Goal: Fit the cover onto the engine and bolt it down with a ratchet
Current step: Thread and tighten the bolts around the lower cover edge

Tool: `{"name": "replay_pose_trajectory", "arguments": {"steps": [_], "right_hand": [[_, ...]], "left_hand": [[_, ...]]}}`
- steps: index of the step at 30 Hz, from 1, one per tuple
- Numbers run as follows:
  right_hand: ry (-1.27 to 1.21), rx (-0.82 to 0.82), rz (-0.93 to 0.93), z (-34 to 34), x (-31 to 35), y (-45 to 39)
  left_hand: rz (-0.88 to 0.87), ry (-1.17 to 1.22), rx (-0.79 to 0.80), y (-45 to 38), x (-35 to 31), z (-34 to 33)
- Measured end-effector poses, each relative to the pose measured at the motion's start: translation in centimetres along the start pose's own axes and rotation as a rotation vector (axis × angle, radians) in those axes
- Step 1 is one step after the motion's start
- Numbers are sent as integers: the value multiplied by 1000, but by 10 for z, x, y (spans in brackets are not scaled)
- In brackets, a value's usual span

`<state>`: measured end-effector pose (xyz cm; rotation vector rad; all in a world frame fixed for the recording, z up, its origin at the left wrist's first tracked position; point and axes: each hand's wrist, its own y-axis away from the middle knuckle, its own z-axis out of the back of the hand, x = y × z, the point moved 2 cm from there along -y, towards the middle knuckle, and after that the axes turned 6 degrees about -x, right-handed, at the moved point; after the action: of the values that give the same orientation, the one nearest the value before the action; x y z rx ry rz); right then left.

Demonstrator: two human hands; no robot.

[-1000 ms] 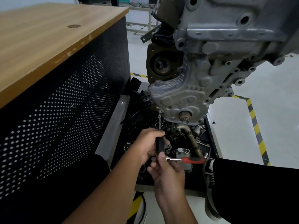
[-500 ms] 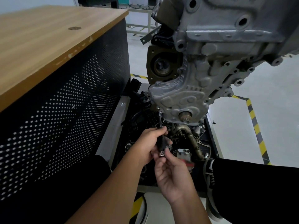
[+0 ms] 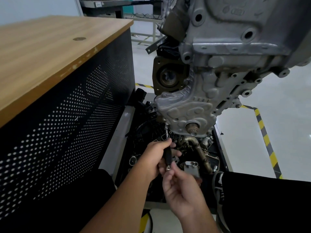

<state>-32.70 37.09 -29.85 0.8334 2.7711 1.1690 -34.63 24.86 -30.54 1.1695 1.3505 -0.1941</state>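
The silver cover sits against the hanging engine, with a shaft stub poking through its lower end. A thin black extension bar runs up to a bolt at the cover's lower left corner. My left hand is wrapped around the bar's middle. My right hand pinches the ratchet head at the bar's lower end. The ratchet's red handle is only a faint blur behind my right fingers.
A wood-topped bench with a black perforated side panel stands close on the left. Under the engine, a black tray holds a bent metal pipe and loose parts. Yellow-black floor tape and my shoe are on the right.
My right hand has swung the red ratchet handle from pointing right to mostly hidden behind the fingers. The left hand stays on the bar.
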Motion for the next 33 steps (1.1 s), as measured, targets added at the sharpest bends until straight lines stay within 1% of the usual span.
{"name": "replay_pose_trajectory", "arguments": {"steps": [1,2,3,4,5,7,8,9,10,11,13,14,15,16,17,18,20,21,22,23,24,25,27,28,29,30,31,32,33], "right_hand": [[-125,57,-96,-3,-1,4],[-164,70,-119,-3,-2,4],[-120,34,-97,-4,-4,2],[26,-35,-16,-3,-7,0],[226,-134,114,1,-8,-4],[693,-299,455,8,-6,-11],[868,-343,584,8,-5,-12],[931,-372,651,10,-4,-14],[823,-352,604,12,-3,-13],[552,-289,433,11,-3,-12],[-59,-55,3,5,-6,-6],[-256,6,-123,4,-7,-3],[-335,42,-168,4,-8,-1],[-288,41,-148,3,-12,-1],[-140,2,-71,3,-15,-2],[82,-76,66,3,-17,-3],[550,-269,458,9,-16,-7],[749,-329,645,11,-14,-7],[884,-359,774,11,-13,-7],[946,-366,838,11,-13,-6],[894,-352,810,10,-12,-4],[722,-309,686,7,-12,-2],[265,-157,318,0,-15,0],[73,-95,163,-4,-17,2],[-60,-53,66,-6,-19,4],[-124,-31,29,-7,-21,5],[-118,-31,32,-7,-23,2],[-22,-53,97,-7,-25,1],[149,-108,220,-4,-25,-1]], "left_hand": [[16,25,30,0,-1,1],[12,27,32,-1,-2,2],[-7,-4,4,-2,-2,4],[-35,-59,-42,-4,-1,5],[-68,-116,-89,-4,1,6],[-118,-154,-161,-5,5,3],[-120,-129,-176,-5,7,0],[-109,-92,-175,-4,7,-2],[-91,-60,-164,-3,5,-4],[-65,-39,-148,-2,2,-5],[10,-25,-92,0,-3,-1],[37,-41,-56,0,-5,2],[43,-69,-30,0,-6,4],[34,-98,-26,0,-6,6],[18,-122,-45,0,-6,9],[1,-143,-75,0,-6,10],[-34,-161,-126,0,-4,9],[-52,-151,-143,0,-2,7],[-65,-140,-156,-1,-1,5],[-69,-131,-163,-2,-1,3],[-59,-123,-157,-2,-2,2],[-34,-116,-132,-2,-4,2],[69,-127,-39,-2,-6,4],[121,-140,10,-1,-5,6],[153,-142,46,-2,-5,7],[160,-144,60,-2,-5,8],[143,-161,47,-3,-7,9],[109,-199,15,-3,-8,10],[69,-239,-21,-4,-10,10]]}}
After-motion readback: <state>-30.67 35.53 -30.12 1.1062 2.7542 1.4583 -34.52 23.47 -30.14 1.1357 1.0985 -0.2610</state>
